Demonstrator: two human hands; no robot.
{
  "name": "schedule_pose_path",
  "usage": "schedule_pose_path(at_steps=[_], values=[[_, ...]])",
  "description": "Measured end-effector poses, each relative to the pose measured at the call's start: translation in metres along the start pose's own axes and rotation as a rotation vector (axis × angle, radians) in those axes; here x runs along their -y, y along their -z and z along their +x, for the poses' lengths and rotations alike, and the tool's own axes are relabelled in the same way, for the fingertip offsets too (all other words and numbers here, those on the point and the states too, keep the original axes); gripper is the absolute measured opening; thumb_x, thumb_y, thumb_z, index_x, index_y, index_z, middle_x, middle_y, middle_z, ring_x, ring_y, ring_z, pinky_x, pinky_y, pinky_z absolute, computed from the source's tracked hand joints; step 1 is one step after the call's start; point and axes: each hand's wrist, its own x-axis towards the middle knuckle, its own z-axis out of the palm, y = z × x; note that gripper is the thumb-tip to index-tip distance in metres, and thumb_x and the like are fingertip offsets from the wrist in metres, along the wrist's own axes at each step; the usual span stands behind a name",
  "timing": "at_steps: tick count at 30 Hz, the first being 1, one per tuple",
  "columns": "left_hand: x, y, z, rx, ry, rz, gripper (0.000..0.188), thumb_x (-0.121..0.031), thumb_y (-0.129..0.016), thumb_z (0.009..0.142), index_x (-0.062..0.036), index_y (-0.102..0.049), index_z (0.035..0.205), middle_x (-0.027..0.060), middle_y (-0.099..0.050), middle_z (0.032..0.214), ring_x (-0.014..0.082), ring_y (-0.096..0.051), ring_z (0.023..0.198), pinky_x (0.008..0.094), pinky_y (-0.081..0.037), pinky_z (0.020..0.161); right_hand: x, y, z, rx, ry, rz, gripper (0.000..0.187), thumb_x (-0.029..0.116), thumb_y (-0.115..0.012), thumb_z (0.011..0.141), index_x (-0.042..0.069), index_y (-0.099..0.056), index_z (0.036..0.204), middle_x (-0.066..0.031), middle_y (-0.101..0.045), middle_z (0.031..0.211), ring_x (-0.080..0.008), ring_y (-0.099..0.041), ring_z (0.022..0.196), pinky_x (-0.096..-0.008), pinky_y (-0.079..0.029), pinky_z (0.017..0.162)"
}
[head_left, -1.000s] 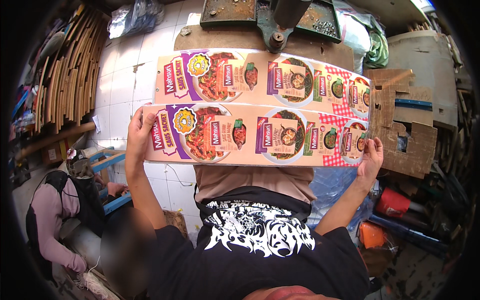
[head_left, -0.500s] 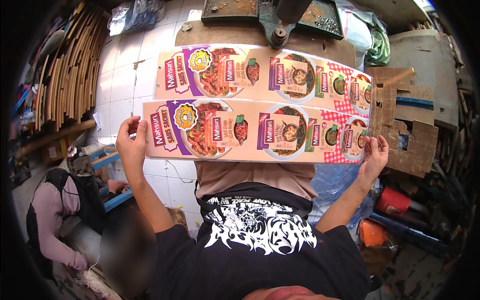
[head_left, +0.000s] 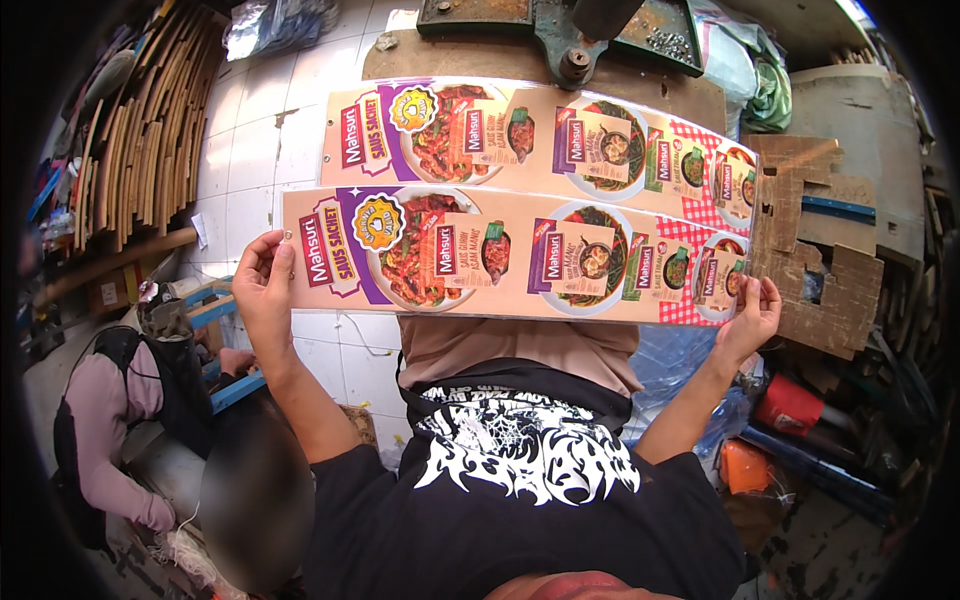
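A long glossy printed panel (head_left: 510, 260), peach-coloured with pictures of food bowls and sauce sachets, lies across in front of me. My left hand (head_left: 264, 285) pinches its left end, thumb along the edge. At the opposite end my right hand (head_left: 752, 318) grips the near right corner between thumb and fingers. A second panel with the same print (head_left: 545, 135) lies just beyond, its near edge overlapped by the first. A small hole shows near that farther panel's left edge.
Behind the panels a green metal machine base (head_left: 575, 65) with trays of small metal parts stands on a wooden board (head_left: 440, 66). Cut brown board (head_left: 815, 300) lies right. Stacked boards (head_left: 140, 130) lean at far left. A person in a pink sleeve (head_left: 112, 440) sits lower left.
The near panel's left end has shifted a little away from me and leftward, over the far panel's edge. My left fingers have closed on it. The whole view has drifted slightly.
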Motion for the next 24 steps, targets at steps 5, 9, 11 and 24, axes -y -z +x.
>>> schedule_pose_path(at_steps=[5, 9, 11, 24], values=[[-0.008, 0.017, 0.011, 0.197, 0.123, -0.311, 0.031, -0.014, -0.063, 0.095, 0.0051, -0.057, 0.119, 0.0046, -0.066, 0.099, 0.0045, -0.059, 0.082, 0.0168, -0.046, 0.071, 0.000, 0.001, 0.000, 0.023, -0.011, 0.084, 0.018, -0.001, -0.063, 0.091, -0.005, -0.056, 0.108, -0.0104, -0.065, 0.091, -0.0181, -0.067, 0.081, -0.0281, -0.057, 0.075], [-0.004, 0.024, 0.025, 0.309, 0.205, -0.313, 0.032, -0.018, -0.060, 0.097, 0.0055, -0.056, 0.119, 0.0075, -0.067, 0.105, 0.0055, -0.063, 0.086, 0.0186, -0.050, 0.073, -0.002, 0.002, 0.002, 0.037, -0.016, 0.099, 0.019, -0.001, -0.062, 0.091, -0.005, -0.055, 0.108, -0.0106, -0.064, 0.091, -0.0185, -0.067, 0.081, -0.0287, -0.058, 0.075], [-0.009, 0.018, 0.025, 0.485, 0.244, -0.370, 0.033, -0.020, -0.058, 0.099, 0.0058, -0.054, 0.120, 0.0108, -0.068, 0.109, 0.0091, -0.067, 0.090, 0.0221, -0.054, 0.077, 0.001, -0.001, 0.002, 0.033, -0.039, 0.094, 0.019, -0.001, -0.063, 0.091, -0.005, -0.056, 0.108, -0.0108, -0.064, 0.093, -0.0171, -0.066, 0.083, -0.0273, -0.056, 0.077], [-0.019, 0.005, 0.023, 0.464, 0.218, -0.575, 0.032, -0.018, -0.056, 0.098, 0.0063, -0.054, 0.120, 0.0151, -0.069, 0.105, 0.0137, -0.069, 0.089, 0.0246, -0.056, 0.080, 0.070, -0.097, -0.065, 0.282, 0.336, -0.098, 0.016, -0.005, -0.060, 0.091, -0.004, -0.068, 0.105, -0.0063, -0.064, 0.098, -0.0127, -0.060, 0.091, -0.0242, -0.050, 0.081]])
